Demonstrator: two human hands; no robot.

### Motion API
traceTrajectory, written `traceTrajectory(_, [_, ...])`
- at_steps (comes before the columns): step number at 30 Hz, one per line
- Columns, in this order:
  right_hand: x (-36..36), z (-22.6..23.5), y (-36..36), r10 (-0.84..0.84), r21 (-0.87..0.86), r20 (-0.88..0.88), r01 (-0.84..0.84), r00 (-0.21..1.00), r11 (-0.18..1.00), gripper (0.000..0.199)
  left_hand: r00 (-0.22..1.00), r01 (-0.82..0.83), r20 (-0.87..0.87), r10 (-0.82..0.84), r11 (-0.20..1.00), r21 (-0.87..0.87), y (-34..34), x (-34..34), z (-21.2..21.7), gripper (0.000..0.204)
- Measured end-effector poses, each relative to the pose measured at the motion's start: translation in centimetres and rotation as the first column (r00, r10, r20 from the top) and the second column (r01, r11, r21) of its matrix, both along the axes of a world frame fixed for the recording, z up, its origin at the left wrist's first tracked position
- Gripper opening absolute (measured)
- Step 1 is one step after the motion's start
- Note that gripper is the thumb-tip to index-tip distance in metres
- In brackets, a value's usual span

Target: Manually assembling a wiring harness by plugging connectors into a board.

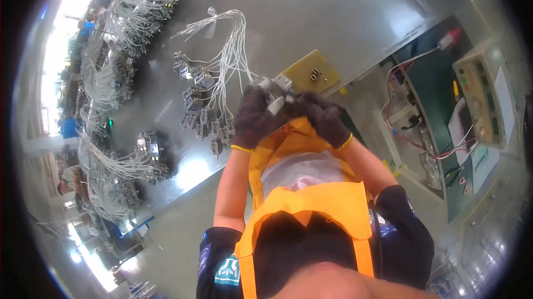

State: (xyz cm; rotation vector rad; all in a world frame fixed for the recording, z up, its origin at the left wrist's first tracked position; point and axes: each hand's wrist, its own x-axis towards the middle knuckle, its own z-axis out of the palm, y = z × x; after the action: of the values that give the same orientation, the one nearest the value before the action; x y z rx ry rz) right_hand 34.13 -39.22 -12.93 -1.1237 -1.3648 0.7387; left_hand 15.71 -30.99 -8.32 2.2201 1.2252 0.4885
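Both my hands wear dark gloves with yellow cuffs and meet at the table's edge, in front of my orange apron. My left hand (252, 115) is closed around a small silver metal part (284, 84) with a white wire leading to it; a white piece shows beside the fingers. My right hand (323, 116) is closed, its fingertips pressed against the near right side of that part. The fingers hide much of it. Just beyond lies a yellow board (300, 74) bearing a few tiny metal pieces (315, 74). To the left rests a bundle of white wires (236, 41) ending in several metal parts (202, 80).
More wired metal parts (130, 21) lie heaped along the table's far left. A loose cluster (149, 149) sits nearer. On the right, a green-topped bench (438, 55) carries a beige instrument box (480, 96), red and white leads, and scissors (463, 181).
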Motion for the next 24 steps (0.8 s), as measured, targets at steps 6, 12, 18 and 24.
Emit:
traceTrajectory(6, [3.1,-0.2,3.2,-0.263,-0.265,-0.574,0.128,0.775,0.956,0.020,0.970,-0.057,0.239,0.045,0.998,0.042,-0.5,2.0,-1.2,0.048])
traceTrajectory(12, [1.7,0.5,-1.5,-0.253,-0.485,-0.524,-0.041,0.813,0.874,0.020,0.995,-0.058,0.095,0.039,0.976,0.208,-1.3,3.7,-1.0,0.050])
traceTrajectory(18, [-0.4,-1.3,-3.7,-0.191,-0.421,-0.548,-0.071,0.815,0.904,0.026,0.981,-0.081,0.183,0.066,0.993,0.080,-1.6,3.4,-0.1,0.053])
traceTrajectory(24, [-1.2,-1.0,-3.7,-0.108,-0.441,-0.447,-0.114,0.888,0.890,0.034,0.993,-0.006,0.120,-0.021,0.975,0.223,0.1,2.5,-1.8,0.054])
